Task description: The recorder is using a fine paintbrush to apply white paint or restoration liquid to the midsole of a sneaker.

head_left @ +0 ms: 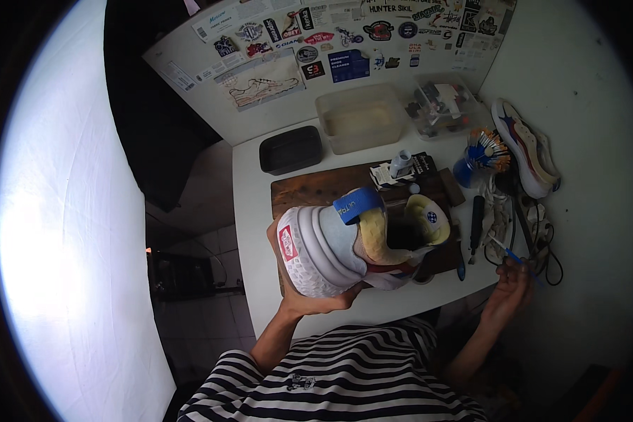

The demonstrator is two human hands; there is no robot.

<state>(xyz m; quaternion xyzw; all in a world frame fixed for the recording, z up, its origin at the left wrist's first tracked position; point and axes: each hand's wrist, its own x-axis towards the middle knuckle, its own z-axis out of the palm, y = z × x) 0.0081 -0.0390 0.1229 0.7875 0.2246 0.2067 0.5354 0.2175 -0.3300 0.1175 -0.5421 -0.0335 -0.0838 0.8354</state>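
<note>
My left hand (309, 302) grips a chunky white, grey and yellow sneaker (323, 253) with a blue strap, held over a dark wooden board (295, 190). Its heel, with a red label, faces left. My right hand (513, 285), low at the right of the desk, holds a thin blue-handled tool (516, 259) with a pale upper end, like a brush, between its fingers. Behind the sneaker stand a small bottle (401, 164) and a dark-and-white carton (383, 176).
The white desk (253, 211) holds a black tray (290, 149), a translucent tub (359, 116), a box of small items (443, 105), a blue brush cup (464, 172), another sneaker (524, 148), a black pen-like tool (477, 221) and cables (552, 271). A sticker-covered panel (260, 56) backs it; a bright panel (70, 232) is left.
</note>
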